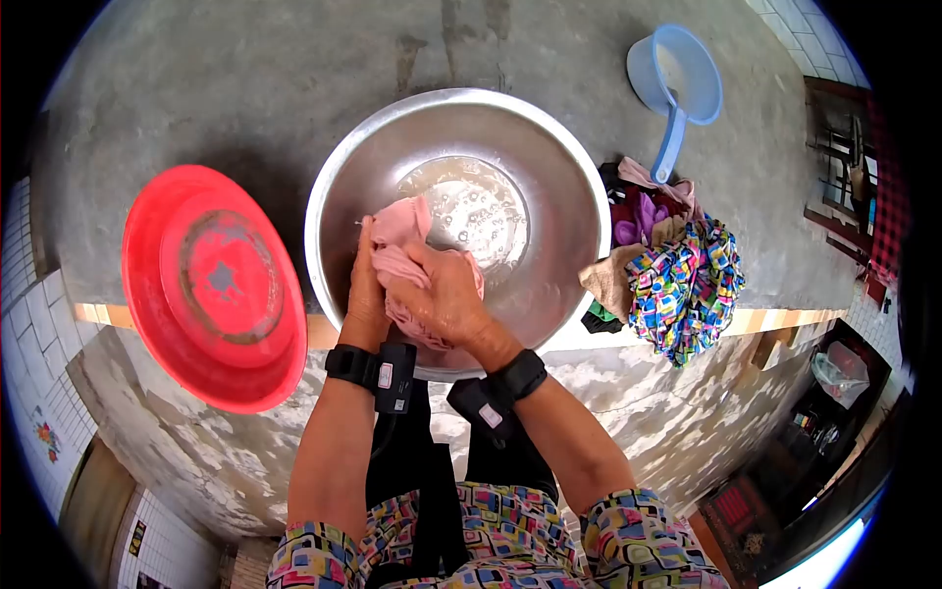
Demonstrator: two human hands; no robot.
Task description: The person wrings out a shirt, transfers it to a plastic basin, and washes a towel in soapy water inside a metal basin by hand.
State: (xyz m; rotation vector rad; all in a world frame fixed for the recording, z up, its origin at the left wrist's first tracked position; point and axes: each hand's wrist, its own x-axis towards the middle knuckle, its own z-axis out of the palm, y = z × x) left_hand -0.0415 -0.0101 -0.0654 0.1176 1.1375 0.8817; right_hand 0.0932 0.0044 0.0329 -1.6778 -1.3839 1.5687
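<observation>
1. Grips pink cloth (402,222) between both hands inside metal basin (559,236), apparently to contain drips.
2. Presses left hand (367,290) along one side; curls right hand (449,294) around folds, likely for opposing pressure.
3. Has clothes heap (687,285) beside basin, blue dipper (644,74) with handle pointing nearer, probably for easy reach.

Single head-worn wide view, from above near side of metal basin (564,231), facing forward and down, close.
</observation>
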